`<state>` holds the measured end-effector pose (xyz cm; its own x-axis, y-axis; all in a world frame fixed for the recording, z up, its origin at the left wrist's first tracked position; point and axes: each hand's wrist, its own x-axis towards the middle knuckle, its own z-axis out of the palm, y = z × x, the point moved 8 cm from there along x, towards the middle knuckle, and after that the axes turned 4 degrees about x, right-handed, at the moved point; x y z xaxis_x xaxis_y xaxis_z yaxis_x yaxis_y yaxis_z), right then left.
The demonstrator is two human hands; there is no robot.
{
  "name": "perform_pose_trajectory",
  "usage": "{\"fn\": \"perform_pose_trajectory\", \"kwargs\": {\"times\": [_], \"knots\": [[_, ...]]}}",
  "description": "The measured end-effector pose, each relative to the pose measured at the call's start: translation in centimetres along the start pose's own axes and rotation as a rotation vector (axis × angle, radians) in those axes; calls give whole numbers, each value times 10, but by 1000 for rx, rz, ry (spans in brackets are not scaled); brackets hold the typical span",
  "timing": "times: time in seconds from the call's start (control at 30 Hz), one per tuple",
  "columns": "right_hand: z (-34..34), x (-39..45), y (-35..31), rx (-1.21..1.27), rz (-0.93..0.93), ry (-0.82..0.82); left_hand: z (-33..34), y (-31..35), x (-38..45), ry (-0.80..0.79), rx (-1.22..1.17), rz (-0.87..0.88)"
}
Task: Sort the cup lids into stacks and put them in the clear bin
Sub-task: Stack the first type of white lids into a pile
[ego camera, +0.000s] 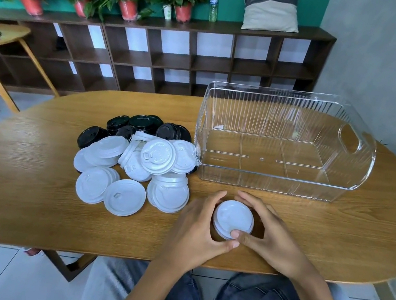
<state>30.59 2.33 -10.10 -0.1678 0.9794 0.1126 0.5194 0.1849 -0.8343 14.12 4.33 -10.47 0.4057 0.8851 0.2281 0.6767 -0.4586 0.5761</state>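
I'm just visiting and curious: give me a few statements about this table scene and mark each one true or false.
1. Both hands, left hand and right hand, cup a small white stack. True.
2. The clear bin already holds lids. False: it is empty.
3. The black lids lie at the far side of the pile, behind the white lids. True.
4. The bin stands left of the pile. False: it stands to the right.
5. The white stack sits on the table in front of the bin. True.

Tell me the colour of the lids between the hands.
White lids, seen in the head view.
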Motion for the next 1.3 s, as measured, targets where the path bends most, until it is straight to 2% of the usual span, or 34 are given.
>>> {"fn": "perform_pose_trajectory", "kwargs": {"times": [0.47, 0.63, 0.7, 0.8, 0.9, 1.0, 1.13, 1.3], "knots": [[-1, 3, 0, -85, -1, 6, -1, -2, 1, -21, -79, -5], [-3, 4, -4, -108, -17, 31, -16, -3, -4, 21, -106, 29], [-3, 3, -3, -121, -10, 51, -42, -14, -12, 135, -101, 33], [-1, 1, -2, -157, -14, 87, -96, -50, -28, 404, -86, -72], [-1, 1, 1, -161, -2, 92, -132, -82, -44, 563, 99, -147], [-2, 0, 2, -158, 12, 96, -138, -102, -53, 521, 277, -233], [-2, 1, 1, -165, 5, 94, -127, -110, -54, 421, 400, -256], [-3, -1, 2, -146, 17, 98, -121, -114, -51, 348, 428, -278]]}}
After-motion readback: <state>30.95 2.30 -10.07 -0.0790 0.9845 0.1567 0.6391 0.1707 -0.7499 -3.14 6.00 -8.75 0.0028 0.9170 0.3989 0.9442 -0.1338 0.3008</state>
